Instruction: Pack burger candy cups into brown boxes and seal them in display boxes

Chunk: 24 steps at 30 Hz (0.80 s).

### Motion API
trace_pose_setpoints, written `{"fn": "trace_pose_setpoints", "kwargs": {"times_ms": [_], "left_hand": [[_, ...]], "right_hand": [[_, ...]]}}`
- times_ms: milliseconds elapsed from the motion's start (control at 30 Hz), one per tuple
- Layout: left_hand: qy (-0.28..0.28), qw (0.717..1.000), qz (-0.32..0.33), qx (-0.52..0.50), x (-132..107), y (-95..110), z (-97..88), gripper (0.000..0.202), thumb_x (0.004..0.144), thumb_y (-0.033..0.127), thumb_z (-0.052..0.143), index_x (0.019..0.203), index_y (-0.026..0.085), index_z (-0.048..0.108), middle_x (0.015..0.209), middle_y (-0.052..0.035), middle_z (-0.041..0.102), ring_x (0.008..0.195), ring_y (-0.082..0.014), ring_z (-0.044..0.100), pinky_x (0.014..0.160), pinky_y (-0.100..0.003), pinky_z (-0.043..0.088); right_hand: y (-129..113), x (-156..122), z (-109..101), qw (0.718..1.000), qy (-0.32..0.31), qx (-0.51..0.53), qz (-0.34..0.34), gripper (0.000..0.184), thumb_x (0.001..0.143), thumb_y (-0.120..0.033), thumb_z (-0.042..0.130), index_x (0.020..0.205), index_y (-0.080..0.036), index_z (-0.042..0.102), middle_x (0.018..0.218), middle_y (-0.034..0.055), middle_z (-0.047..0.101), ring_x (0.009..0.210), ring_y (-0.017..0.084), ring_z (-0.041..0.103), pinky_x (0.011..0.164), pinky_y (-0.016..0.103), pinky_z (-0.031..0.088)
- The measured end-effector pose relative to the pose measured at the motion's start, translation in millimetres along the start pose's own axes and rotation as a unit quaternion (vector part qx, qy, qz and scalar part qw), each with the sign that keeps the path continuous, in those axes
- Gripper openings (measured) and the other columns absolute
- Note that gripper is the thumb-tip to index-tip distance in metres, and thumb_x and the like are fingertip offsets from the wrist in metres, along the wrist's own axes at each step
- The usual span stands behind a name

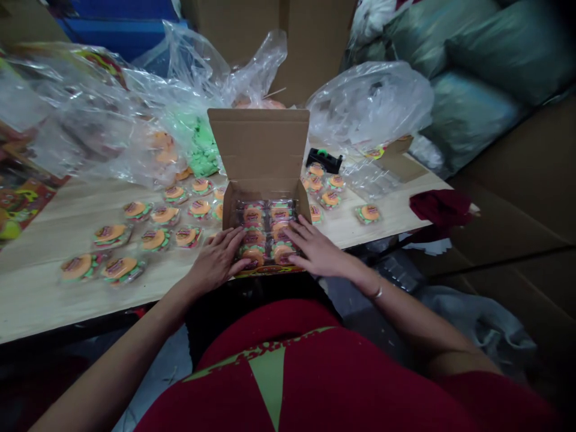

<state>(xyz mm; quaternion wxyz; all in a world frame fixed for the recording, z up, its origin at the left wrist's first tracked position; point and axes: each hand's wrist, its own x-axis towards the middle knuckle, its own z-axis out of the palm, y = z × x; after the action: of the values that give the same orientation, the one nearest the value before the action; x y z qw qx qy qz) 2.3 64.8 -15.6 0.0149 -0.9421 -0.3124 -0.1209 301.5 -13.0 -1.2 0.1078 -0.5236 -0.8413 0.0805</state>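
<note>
An open cardboard box [258,144] stands at the table's front edge with its lid raised at the back. Inside, two columns of clear-wrapped toy burgers [254,237] lie side by side. My left hand [219,255] rests at the box's left side, fingers stretched over the rim, the tips by the left column. From the right, my right hand [315,246] reaches over the other rim, its fingers spread and touching the burgers of the right column. Neither hand grips anything that I can see.
More wrapped burgers [155,238] lie loose left of the box, and a few to its right. Behind are clear plastic bags [369,108], green pieces [202,147] in a bag and a black tape dispenser [324,161]. A dark red cloth [441,209] hangs at the right edge.
</note>
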Motion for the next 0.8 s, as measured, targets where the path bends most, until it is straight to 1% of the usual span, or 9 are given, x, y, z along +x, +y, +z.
{"fn": "trace_pose_setpoints", "kwargs": {"times_ms": [67,133,233,400,467,533,600,700,800], "left_hand": [[-0.002,1.0,-0.002,-0.01,1,2,-0.7,0.076,0.096,0.066,0.031,0.148,0.011,0.037,0.148,-0.0191,0.049,0.135,-0.0329,0.045,0.108,-0.047,0.039],[-0.007,1.0,-0.008,-0.015,2,3,-1.3,0.075,0.095,0.067,0.033,0.147,0.012,0.039,0.145,-0.0188,0.051,0.133,-0.0333,0.046,0.106,-0.048,0.04],[-0.01,1.0,-0.012,-0.012,5,3,-2.1,0.072,0.094,0.067,0.038,0.143,0.015,0.044,0.139,-0.0173,0.057,0.131,-0.0342,0.047,0.108,-0.051,0.035],[0.0,1.0,-0.002,-0.018,12,7,-8.0,0.068,0.092,0.069,0.04,0.137,0.019,0.05,0.133,-0.0142,0.061,0.134,-0.0354,0.043,0.117,-0.06,0.014],[-0.009,1.0,-0.008,0.0,19,12,-11.0,0.07,0.09,0.074,0.036,0.126,0.017,0.057,0.122,-0.0155,0.065,0.124,-0.0366,0.049,0.116,-0.061,0.016],[-0.018,0.999,-0.027,0.031,27,20,-11.5,0.073,0.087,0.078,0.035,0.111,0.014,0.062,0.107,-0.0165,0.066,0.111,-0.0368,0.054,0.111,-0.061,0.024],[-0.02,0.998,-0.039,0.054,32,26,-8.5,0.073,0.087,0.078,0.035,0.106,0.014,0.063,0.103,-0.0171,0.064,0.102,-0.0355,0.055,0.107,-0.059,0.03],[-0.015,0.997,-0.037,0.069,33,32,-1.4,0.07,0.09,0.072,0.038,0.121,0.013,0.059,0.115,-0.0179,0.061,0.103,-0.0344,0.054,0.108,-0.058,0.03],[-0.004,0.997,-0.044,0.07,29,33,2.0,0.07,0.091,0.069,0.043,0.133,0.014,0.053,0.122,-0.0182,0.06,0.116,-0.0374,0.051,0.114,-0.063,0.018]], "right_hand": [[20,-6,-13,0.996,-0.035,0.024,-0.079,0.065,0.102,-0.047,0.04,0.156,-0.012,0.03,0.162,0.0099,0.028,0.153,0.026,0.009,0.124,0.044,0.023],[32,-9,-19,0.992,-0.047,0.018,-0.117,0.06,0.104,-0.04,0.037,0.157,-0.013,0.027,0.163,0.0084,0.025,0.154,0.022,0.009,0.124,0.042,0.023],[33,-10,-17,0.993,-0.044,-0.03,-0.108,0.061,0.102,-0.033,0.041,0.158,-0.013,0.025,0.164,0.0108,0.022,0.153,0.023,0.01,0.123,0.043,0.025],[21,-10,-10,0.992,-0.04,-0.086,-0.089,0.061,0.101,-0.033,0.038,0.158,-0.013,0.025,0.163,0.0124,0.023,0.153,0.027,0.014,0.12,0.048,0.028],[20,-11,-11,0.991,-0.033,-0.094,-0.088,0.06,0.101,-0.033,0.038,0.157,-0.014,0.027,0.163,0.0122,0.024,0.152,0.027,0.015,0.119,0.049,0.029],[20,-12,-12,0.991,-0.028,-0.095,-0.09,0.061,0.1,-0.034,0.039,0.157,-0.015,0.027,0.163,0.0125,0.024,0.152,0.028,0.016,0.118,0.05,0.03],[20,-12,-12,0.992,-0.028,-0.09,-0.087,0.061,0.101,-0.035,0.04,0.157,-0.014,0.027,0.163,0.0135,0.024,0.152,0.028,0.015,0.117,0.05,0.031],[18,-13,-9,0.993,-0.029,-0.085,-0.074,0.062,0.102,-0.039,0.038,0.157,-0.013,0.026,0.163,0.0148,0.024,0.152,0.028,0.015,0.116,0.049,0.032],[15,-14,-6,0.994,-0.017,-0.094,-0.06,0.062,0.102,-0.041,0.038,0.156,-0.013,0.029,0.162,0.0158,0.026,0.152,0.029,0.017,0.116,0.05,0.031]]}}
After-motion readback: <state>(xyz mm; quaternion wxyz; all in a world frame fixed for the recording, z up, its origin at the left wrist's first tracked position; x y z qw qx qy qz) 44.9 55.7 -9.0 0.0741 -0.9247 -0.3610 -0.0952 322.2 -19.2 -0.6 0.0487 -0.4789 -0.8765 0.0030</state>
